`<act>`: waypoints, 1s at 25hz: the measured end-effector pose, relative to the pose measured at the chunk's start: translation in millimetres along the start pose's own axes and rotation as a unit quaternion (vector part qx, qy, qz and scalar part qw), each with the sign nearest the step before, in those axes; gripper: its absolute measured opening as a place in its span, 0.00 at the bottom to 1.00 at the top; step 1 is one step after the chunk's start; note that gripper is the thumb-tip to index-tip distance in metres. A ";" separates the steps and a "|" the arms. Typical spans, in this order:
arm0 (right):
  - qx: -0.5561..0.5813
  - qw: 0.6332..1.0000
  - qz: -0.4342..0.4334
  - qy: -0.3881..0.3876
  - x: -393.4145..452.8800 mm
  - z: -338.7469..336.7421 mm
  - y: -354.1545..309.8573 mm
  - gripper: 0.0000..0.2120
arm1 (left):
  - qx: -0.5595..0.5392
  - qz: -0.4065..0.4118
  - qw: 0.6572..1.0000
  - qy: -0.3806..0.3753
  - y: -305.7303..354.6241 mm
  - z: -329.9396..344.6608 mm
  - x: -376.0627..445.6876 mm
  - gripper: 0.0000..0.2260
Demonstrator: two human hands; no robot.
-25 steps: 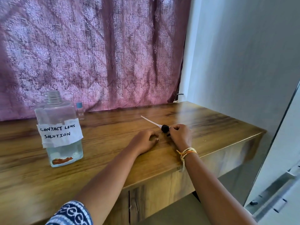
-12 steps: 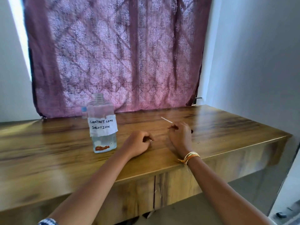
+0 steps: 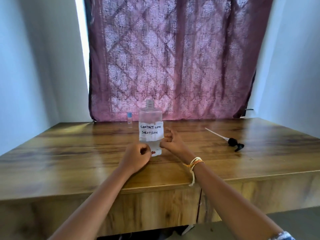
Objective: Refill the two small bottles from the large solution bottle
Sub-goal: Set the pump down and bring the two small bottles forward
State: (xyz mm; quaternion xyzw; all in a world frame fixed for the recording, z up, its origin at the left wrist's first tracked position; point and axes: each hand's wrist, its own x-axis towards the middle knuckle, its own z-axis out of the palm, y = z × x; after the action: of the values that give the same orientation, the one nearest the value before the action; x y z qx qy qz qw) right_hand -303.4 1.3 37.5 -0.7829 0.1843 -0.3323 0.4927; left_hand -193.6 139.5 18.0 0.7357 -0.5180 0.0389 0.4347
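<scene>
Toward the back of the table, near mid-width, the large solution bottle is seen upright and uncapped, labelled "CONTACT LENS SOLUTION". One small bottle with a blue cap is placed just beside it, nearer the back edge. The left hand is clenched on nothing at the bottle's base; the right hand is curled, empty, just beside the label. The pump dispenser is laid toward the right edge.

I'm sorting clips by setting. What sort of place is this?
Probably a room in a home: a wooden table against a curtain over a window, holding a hand-labelled solution bottle.
</scene>
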 end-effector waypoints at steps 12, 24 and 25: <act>-0.083 0.995 -0.006 -0.054 13.9 -18.7 18.5 0.21 | 0.032 -0.069 0.996 -0.037 -3.1 21.5 23.3 0.15; -0.098 0.995 0.022 0.028 9.4 -127.6 49.3 0.24 | -0.012 0.012 0.993 -0.116 49.5 106.3 76.1 0.16; -0.097 0.995 0.020 0.033 8.4 -130.4 52.1 0.26 | -0.018 0.013 0.992 -0.124 49.5 109.8 76.1 0.18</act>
State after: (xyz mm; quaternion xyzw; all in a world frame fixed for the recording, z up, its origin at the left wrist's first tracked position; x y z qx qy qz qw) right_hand -386.9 -111.8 32.0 -0.8118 0.2473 -0.3282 0.4150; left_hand -241.1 5.2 18.3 0.7203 -0.5780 -0.0565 0.3794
